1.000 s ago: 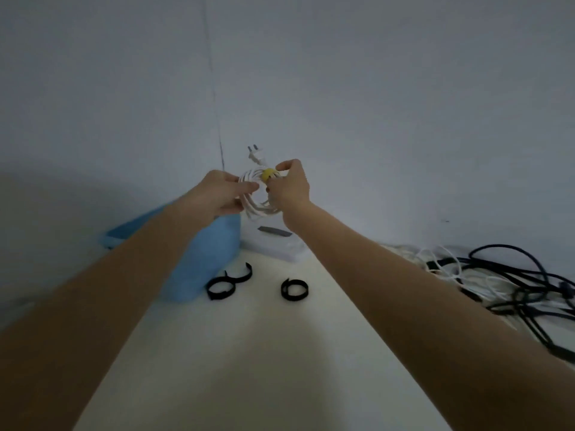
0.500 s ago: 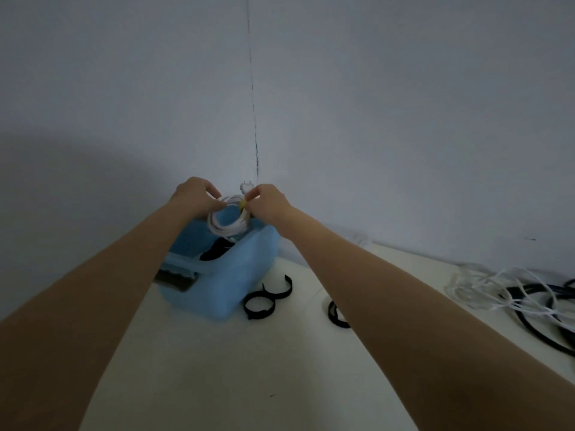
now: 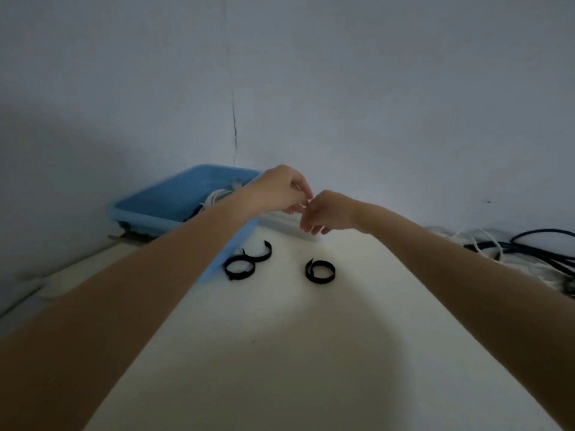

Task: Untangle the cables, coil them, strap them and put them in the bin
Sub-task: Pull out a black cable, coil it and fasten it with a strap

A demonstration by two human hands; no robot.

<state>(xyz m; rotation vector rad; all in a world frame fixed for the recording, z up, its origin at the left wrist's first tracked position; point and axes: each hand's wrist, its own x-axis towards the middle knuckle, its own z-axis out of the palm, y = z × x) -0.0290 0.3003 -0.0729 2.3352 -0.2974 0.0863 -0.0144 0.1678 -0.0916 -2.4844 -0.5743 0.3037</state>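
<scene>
Two hands, left hand and right hand, meet empty and loosely curled; the tangled cables, light and floppy, seem best gathered by a plug end.

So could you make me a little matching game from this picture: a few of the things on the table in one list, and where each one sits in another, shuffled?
Things:
1. white coiled cable
2. black straps
3. tangled cables
4. blue bin

Places:
a. heaped at the table's right edge
b. at the back left, by the wall
c. inside the bin
d. lying loose on the table, in front of the hands

Pairs: 1-c, 2-d, 3-a, 4-b
</scene>
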